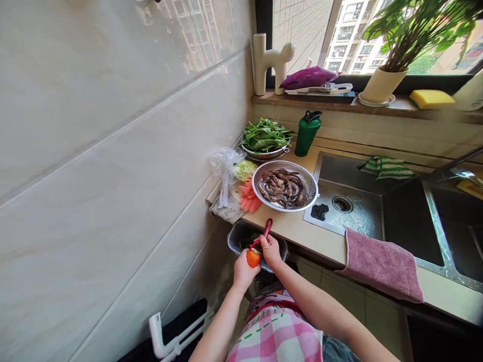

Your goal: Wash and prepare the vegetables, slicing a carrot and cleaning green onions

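Note:
My left hand (244, 270) is closed around an orange carrot (253, 258), whose rounded end faces me. In my right hand (270, 250) is a red-handled peeler (267, 227), its handle pointing up and away. The peeler's head lies against the top of the carrot, partly hidden by my fingers. Both hands are held over a lined trash bin (236, 240) below the counter edge. Just beyond them, a metal colander (260, 197) of raw shrimp (283, 188) stands on the counter.
Behind the colander are a basket of leafy greens (266, 136) and a green shaker bottle (308, 133). Orange gloves (249, 197) and a plastic bag (225, 166) lie by the left wall. The sink (362, 216) is right, with a pink towel (383, 266) over its front edge.

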`<control>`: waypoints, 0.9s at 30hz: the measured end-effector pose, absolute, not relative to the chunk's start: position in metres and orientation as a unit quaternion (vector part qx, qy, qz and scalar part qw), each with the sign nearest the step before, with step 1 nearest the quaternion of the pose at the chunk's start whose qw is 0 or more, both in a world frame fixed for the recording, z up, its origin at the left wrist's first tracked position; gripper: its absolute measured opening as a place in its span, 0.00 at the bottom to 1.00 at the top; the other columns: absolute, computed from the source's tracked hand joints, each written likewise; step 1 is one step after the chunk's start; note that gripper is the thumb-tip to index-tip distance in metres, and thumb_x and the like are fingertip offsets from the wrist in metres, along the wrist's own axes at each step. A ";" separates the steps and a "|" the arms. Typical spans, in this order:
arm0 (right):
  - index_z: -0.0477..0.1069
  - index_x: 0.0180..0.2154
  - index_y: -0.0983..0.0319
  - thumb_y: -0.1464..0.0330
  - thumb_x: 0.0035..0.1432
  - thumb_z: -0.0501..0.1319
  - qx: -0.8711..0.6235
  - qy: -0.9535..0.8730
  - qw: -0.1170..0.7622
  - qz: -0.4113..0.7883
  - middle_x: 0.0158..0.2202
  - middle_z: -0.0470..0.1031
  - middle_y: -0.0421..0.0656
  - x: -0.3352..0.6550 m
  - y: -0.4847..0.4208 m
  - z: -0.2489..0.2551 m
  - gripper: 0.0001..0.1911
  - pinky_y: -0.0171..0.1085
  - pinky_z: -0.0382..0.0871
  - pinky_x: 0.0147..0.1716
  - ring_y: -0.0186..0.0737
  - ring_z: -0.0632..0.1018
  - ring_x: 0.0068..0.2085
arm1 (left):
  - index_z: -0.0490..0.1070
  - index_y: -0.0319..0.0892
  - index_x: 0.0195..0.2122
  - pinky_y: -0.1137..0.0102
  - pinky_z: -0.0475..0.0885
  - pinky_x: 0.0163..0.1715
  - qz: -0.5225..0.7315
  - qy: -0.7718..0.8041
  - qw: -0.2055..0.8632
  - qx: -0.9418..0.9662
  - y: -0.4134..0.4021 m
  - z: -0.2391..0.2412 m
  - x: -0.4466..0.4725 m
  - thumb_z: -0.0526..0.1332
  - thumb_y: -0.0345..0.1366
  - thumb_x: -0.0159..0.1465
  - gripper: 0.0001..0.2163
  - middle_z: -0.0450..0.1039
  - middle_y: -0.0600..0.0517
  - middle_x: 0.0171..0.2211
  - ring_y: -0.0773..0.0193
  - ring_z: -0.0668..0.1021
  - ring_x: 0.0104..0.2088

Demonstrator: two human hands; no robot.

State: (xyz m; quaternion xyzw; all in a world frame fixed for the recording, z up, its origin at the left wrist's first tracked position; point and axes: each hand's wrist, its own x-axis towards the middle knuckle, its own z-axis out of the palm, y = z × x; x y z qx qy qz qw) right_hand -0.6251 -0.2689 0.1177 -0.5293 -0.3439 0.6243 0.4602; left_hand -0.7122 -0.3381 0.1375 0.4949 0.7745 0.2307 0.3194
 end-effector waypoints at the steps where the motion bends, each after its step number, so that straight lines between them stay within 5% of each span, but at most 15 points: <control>1: 0.69 0.23 0.62 0.58 0.48 0.58 -0.533 -0.346 0.462 0.619 0.23 0.76 0.44 -0.625 -0.266 0.117 0.14 0.36 0.68 0.29 0.38 0.75 0.25 | 0.65 0.43 0.36 0.72 0.66 0.31 0.236 0.773 0.317 0.496 -0.339 0.139 -0.711 0.62 0.32 0.49 0.13 0.73 0.52 0.30 0.62 0.75 0.31; 19: 0.68 0.23 0.62 0.58 0.48 0.57 -0.541 -0.330 0.470 0.615 0.22 0.76 0.43 -0.618 -0.260 0.121 0.14 0.35 0.68 0.26 0.37 0.74 0.23 | 0.64 0.45 0.40 0.71 0.67 0.37 0.202 0.776 0.270 0.532 -0.342 0.145 -0.706 0.62 0.32 0.49 0.16 0.74 0.51 0.37 0.60 0.76 0.39; 27: 0.68 0.23 0.61 0.58 0.49 0.57 -0.518 -0.361 0.455 0.628 0.23 0.76 0.44 -0.623 -0.264 0.129 0.13 0.36 0.69 0.30 0.39 0.75 0.26 | 0.64 0.43 0.37 0.72 0.65 0.30 0.223 0.789 0.300 0.488 -0.337 0.143 -0.709 0.62 0.31 0.50 0.13 0.74 0.52 0.31 0.61 0.76 0.32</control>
